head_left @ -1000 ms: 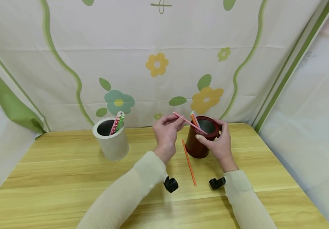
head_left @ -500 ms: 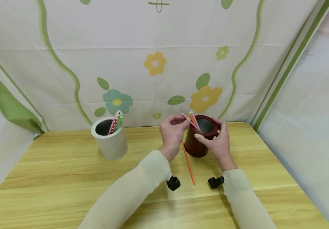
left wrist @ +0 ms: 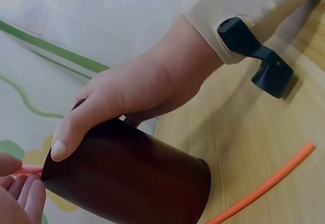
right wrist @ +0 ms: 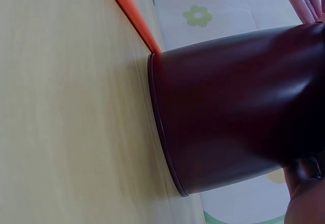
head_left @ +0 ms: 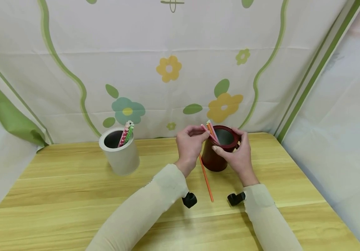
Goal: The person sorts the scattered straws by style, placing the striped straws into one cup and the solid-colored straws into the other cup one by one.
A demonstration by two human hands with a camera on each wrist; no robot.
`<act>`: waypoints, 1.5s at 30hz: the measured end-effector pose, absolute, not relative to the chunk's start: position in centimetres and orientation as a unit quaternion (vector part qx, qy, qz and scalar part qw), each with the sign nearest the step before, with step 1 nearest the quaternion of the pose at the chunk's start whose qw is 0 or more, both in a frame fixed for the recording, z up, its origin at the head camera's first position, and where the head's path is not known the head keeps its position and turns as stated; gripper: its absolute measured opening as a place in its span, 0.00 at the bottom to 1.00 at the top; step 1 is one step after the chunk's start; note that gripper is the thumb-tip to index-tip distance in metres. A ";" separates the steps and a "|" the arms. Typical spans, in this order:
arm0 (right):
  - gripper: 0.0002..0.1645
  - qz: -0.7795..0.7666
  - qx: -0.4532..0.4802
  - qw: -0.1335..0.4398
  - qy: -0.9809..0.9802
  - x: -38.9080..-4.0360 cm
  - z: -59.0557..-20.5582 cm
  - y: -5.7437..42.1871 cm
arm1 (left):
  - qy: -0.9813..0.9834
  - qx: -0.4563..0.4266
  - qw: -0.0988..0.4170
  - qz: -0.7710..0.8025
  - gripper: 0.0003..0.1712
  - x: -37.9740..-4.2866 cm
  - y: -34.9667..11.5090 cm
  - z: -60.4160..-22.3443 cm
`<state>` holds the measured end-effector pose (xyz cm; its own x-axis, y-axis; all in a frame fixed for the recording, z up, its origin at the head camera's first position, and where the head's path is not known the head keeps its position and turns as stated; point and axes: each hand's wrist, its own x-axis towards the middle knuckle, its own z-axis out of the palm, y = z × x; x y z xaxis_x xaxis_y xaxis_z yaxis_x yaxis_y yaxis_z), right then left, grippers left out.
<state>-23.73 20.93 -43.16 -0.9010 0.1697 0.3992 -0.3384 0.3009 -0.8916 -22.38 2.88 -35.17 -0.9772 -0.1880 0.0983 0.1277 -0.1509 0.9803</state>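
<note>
My left hand (head_left: 190,146) pinches a pink straw (head_left: 213,137) between thumb and fingers, its lower end inside the dark red mug (head_left: 213,161). Several orange and pink straws lean at the mug's left inner side. My right hand (head_left: 240,158) grips the mug near its rim, thumb in front and fingers at the handle side. The left wrist view shows the right hand's thumb lying along the mug's wall (left wrist: 137,168). An orange straw (head_left: 206,178) lies on the table, its far end close to the mug's base.
A white cup (head_left: 124,163) with dotted pink and green straws (head_left: 125,134) stands to the left. The wooden table (head_left: 57,195) backs onto a flower-print cloth (head_left: 136,76). Black wrist cameras (head_left: 189,200) sit at both sleeves.
My left hand has moved right to the mug's rim, and the pink straw it pinches now stands steeper among the other straws. My right hand keeps its grip on the mug.
</note>
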 end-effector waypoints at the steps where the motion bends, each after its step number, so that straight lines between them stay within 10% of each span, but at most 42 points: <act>1: 0.56 0.588 0.054 0.216 -0.777 -23.7 -43.2 20.9 | -0.642 0.023 0.102 -0.760 0.09 -22.4 2.9 -35.2; 28: 0.56 0.586 0.053 0.217 -0.779 -23.8 -43.5 21.1 | -0.637 0.041 0.055 -0.768 0.11 -21.8 1.4 -36.2; 45: 0.55 0.591 0.054 0.212 -0.777 -23.8 -43.4 21.0 | -0.641 0.120 -0.071 -0.754 0.12 -22.4 -0.3 -40.9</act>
